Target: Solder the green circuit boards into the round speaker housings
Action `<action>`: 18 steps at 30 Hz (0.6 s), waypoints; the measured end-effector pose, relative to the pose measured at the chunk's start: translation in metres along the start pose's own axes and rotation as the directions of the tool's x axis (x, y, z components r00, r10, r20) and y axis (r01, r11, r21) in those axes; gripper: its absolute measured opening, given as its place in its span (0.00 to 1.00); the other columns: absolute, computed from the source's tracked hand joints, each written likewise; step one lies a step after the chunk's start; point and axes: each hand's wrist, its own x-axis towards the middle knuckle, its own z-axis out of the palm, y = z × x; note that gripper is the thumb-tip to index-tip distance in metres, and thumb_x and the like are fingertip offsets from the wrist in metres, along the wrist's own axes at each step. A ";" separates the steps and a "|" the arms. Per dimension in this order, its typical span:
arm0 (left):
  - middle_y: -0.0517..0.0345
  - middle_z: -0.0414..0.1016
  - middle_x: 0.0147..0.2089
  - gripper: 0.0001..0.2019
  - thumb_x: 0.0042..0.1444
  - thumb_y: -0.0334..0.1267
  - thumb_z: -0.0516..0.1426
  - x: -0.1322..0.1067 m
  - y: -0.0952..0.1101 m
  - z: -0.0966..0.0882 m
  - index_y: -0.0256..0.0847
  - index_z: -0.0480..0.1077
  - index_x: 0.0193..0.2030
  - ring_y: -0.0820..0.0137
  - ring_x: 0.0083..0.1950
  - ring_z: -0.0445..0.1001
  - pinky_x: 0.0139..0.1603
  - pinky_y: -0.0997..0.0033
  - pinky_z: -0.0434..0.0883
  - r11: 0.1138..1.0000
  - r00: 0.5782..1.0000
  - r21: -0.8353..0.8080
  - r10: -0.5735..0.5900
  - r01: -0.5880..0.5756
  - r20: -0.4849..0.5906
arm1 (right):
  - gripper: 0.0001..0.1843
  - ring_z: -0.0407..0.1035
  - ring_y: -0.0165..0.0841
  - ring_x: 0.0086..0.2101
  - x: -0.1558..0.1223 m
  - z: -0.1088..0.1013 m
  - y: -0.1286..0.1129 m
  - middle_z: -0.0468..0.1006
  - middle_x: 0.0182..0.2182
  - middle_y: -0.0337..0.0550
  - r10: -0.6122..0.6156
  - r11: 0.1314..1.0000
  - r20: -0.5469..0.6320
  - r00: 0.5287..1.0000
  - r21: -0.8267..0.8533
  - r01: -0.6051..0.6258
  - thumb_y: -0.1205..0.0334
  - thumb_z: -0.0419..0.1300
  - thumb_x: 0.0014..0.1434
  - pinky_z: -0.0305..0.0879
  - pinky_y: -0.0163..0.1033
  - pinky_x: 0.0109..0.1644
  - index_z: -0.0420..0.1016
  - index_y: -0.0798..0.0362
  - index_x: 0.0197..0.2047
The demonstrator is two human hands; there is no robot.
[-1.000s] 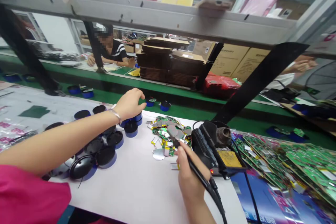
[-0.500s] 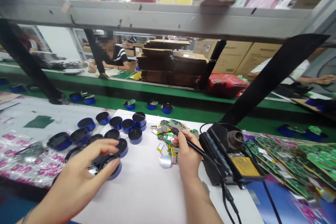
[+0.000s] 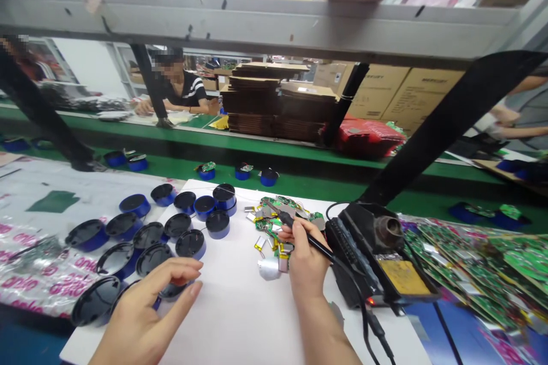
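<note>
In my right hand (image 3: 306, 256) is a black soldering iron (image 3: 314, 242), gripped like a pen, its tip toward a pile of green circuit boards (image 3: 280, 205). Small silver battery cells (image 3: 283, 259) with yellow tape lie by that pile. My left hand (image 3: 149, 311) has its thumb and fingers apart with nothing between them. It hovers over the nearest of several round blue cases (image 3: 190, 244) with black insides, partly hiding some of them. A round silvery piece (image 3: 269, 268) rests on the white sheet (image 3: 231, 308).
The black soldering station (image 3: 355, 251) with a yellow sponge (image 3: 401, 277) stands at right, its cable near my right forearm. More circuit boards (image 3: 466, 274) are stacked beyond. A shelf (image 3: 257, 25) crosses overhead. Blue cases with boards (image 3: 207, 171) sit on the green belt (image 3: 299, 182). Co-workers sit opposite.
My left hand has shifted slightly right and toward me, uncovering more blue cases. The soldering iron stays in my right hand near the boards. The view has tilted slightly.
</note>
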 end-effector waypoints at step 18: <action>0.56 0.82 0.46 0.10 0.61 0.40 0.55 0.161 0.047 -0.009 0.44 0.77 0.43 0.59 0.49 0.79 0.53 0.62 0.74 0.915 0.926 0.261 0.223 -0.306 0.305 | 0.16 0.78 0.36 0.26 -0.006 -0.002 0.005 0.82 0.28 0.44 -0.151 0.986 0.000 0.989 -0.067 0.150 0.50 0.63 0.59 0.77 0.40 0.33 0.78 0.56 0.40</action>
